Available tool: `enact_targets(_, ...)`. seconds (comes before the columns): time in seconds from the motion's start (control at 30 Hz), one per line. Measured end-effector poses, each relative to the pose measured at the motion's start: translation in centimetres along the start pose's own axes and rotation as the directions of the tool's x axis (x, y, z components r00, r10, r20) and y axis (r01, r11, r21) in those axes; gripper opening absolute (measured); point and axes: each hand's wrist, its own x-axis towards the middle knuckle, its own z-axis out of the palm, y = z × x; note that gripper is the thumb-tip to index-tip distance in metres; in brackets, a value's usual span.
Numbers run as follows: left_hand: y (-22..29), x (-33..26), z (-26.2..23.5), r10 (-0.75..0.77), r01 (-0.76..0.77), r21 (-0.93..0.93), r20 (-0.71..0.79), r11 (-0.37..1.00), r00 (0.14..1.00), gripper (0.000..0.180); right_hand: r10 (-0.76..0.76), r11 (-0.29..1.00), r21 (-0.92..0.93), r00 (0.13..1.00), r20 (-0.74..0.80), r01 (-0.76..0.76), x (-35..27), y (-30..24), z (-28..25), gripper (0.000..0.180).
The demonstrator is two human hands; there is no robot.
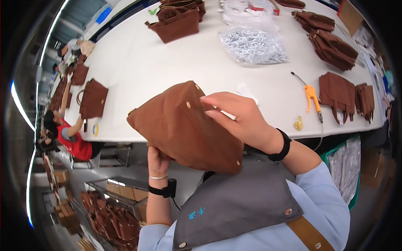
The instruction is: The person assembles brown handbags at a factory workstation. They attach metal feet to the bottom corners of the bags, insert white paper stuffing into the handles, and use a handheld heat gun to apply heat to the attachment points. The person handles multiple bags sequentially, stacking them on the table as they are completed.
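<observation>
A brown handbag (178,129) is tilted in front of me, its flat base with small gold studs turned toward my right side. My left hand (158,162) grips the bag from below at its near left side, with some fingers hidden behind it. My right hand (240,117) is at the base near the upper studs. Its fingers are stretched out with a gap between thumb and forefinger, and nothing shows between them. I cannot tell whether the fingertips touch the bag.
On the white table (138,62) lie a bag of small silvery pieces (253,45), an orange air gun (311,96) with a hose, and a gold-coloured piece (298,123). Brown bags (337,92) line the right side. A person in a red vest (75,142) handles another brown bag (93,99) at left.
</observation>
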Motion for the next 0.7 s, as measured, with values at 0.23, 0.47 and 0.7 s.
enact_targets(0.23,2.4,4.1,0.9,-0.081,0.082,0.002,0.153,0.997,0.985,0.075,-0.116,0.979,-0.181,0.988,-0.104,0.096,1.9,-2.7,1.7,0.024)
enact_targets(0.47,4.0,7.6,0.0,-0.153,0.128,0.108,0.271,0.986,0.95,0.078,-0.205,0.86,-0.505,0.958,-0.203,0.077,2.1,-3.9,4.1,0.019)
enact_targets(0.7,5.1,8.9,0.3,-0.162,0.143,0.088,0.283,0.986,0.945,0.072,-0.101,0.802,-0.596,0.974,-0.202,-0.041,1.7,-6.3,5.0,0.014)
